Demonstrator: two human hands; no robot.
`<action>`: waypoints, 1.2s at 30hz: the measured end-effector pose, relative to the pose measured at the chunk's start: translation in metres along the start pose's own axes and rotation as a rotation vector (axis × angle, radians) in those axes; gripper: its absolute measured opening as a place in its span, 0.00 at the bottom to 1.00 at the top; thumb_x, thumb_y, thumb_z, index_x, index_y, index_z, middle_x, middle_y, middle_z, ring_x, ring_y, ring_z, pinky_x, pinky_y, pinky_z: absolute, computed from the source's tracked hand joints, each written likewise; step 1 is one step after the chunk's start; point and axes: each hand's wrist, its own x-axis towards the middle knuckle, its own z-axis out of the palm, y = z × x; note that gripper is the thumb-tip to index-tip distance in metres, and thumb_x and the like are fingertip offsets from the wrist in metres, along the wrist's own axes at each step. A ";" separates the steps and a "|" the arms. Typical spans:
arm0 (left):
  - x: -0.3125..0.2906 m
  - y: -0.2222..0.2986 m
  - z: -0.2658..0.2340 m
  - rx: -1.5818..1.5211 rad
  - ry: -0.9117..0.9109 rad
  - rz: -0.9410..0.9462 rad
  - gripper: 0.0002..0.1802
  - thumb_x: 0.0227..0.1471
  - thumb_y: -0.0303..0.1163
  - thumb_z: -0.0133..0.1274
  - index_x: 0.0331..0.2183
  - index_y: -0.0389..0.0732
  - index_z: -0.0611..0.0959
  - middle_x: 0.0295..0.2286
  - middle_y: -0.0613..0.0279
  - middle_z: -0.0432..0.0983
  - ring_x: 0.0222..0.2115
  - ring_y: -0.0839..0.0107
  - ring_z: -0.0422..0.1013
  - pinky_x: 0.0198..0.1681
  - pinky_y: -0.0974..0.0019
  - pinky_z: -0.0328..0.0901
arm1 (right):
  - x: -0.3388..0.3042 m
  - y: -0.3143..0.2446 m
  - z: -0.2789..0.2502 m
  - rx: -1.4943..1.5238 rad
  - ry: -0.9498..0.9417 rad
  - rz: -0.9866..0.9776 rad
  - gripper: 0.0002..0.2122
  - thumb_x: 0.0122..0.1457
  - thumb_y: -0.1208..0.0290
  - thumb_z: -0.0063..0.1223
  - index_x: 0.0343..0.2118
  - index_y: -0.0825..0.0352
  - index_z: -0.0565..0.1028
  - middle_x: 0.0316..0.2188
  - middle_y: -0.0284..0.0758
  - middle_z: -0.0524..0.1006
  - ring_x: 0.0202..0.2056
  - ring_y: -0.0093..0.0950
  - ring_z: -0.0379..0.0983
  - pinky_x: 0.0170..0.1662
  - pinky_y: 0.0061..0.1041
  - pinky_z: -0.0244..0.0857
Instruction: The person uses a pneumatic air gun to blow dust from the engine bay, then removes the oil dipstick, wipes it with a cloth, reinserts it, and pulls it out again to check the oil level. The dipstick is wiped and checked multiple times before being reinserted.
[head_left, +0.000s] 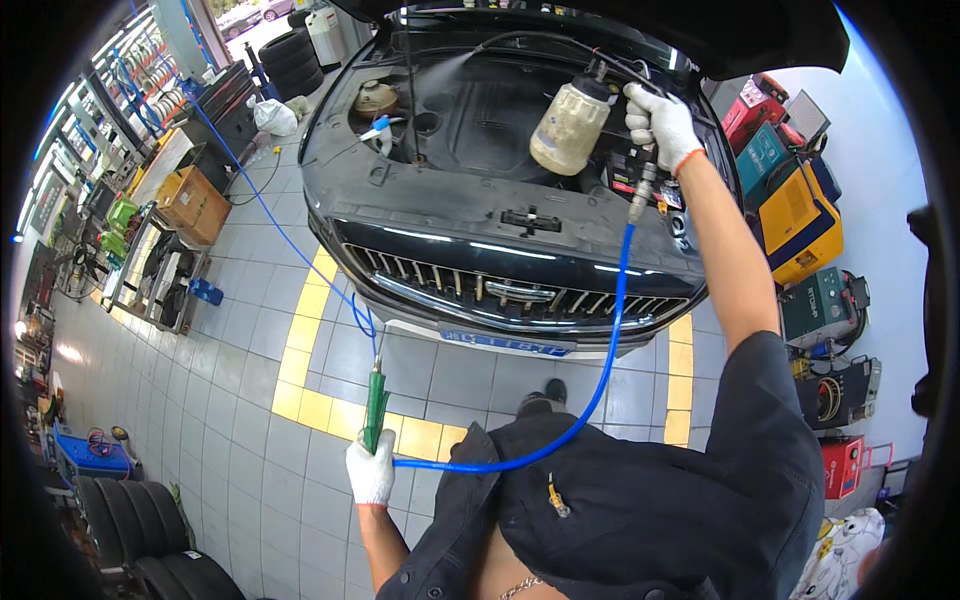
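Note:
My gloved right hand (662,122) is closed round the grip of a spray gun with a cloudy plastic bottle (572,128), held over the right side of a black car's open engine bay (480,150). A white mist (440,72) leaves its long thin nozzle toward the far left of the bay. My gloved left hand (372,472), low in front of the car, is wrapped round the lower end of a green handle (375,412) with a metal tip. A thick blue hose (612,365) hangs in a curve from the spray gun to my left hand.
A thinner blue hose (262,205) stretches to the upper left. The car's raised hood (770,35) overhangs the bay. Left are a wheeled cart (160,285), a cardboard box (192,205) and tires (125,520). Yellow and green machines (800,225) line the right wall.

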 end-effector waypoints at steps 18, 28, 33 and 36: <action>0.155 -0.023 -0.161 0.054 -0.028 -0.140 0.11 0.58 0.33 0.60 0.27 0.38 0.80 0.19 0.75 0.67 0.22 0.83 0.59 0.23 0.69 0.56 | -0.043 0.065 0.190 -0.734 0.139 -0.160 0.12 0.65 0.64 0.59 0.45 0.67 0.78 0.26 0.27 0.74 0.25 0.17 0.67 0.28 0.22 0.61; 0.242 -0.053 -0.230 0.221 -0.349 0.130 0.16 0.58 0.38 0.62 0.30 0.34 0.82 0.21 0.68 0.69 0.24 0.78 0.63 0.29 0.66 0.62 | -0.300 0.025 0.239 -0.312 0.476 0.129 0.04 0.68 0.72 0.54 0.42 0.64 0.77 0.22 0.21 0.68 0.18 0.12 0.61 0.19 0.16 0.50; 0.231 -0.089 -0.280 0.339 -0.505 0.154 0.18 0.56 0.40 0.63 0.30 0.33 0.81 0.20 0.67 0.69 0.23 0.77 0.63 0.28 0.65 0.62 | -0.373 0.055 0.293 -0.944 0.634 -0.118 0.08 0.67 0.69 0.57 0.44 0.66 0.76 0.24 0.25 0.70 0.22 0.16 0.65 0.22 0.19 0.58; 0.215 -0.103 -0.301 0.330 -0.599 0.161 0.18 0.55 0.41 0.63 0.29 0.34 0.80 0.19 0.68 0.68 0.23 0.77 0.63 0.28 0.65 0.62 | -0.435 0.035 0.304 -0.067 0.566 0.063 0.10 0.69 0.66 0.56 0.46 0.66 0.74 0.21 0.21 0.62 0.18 0.12 0.55 0.19 0.16 0.45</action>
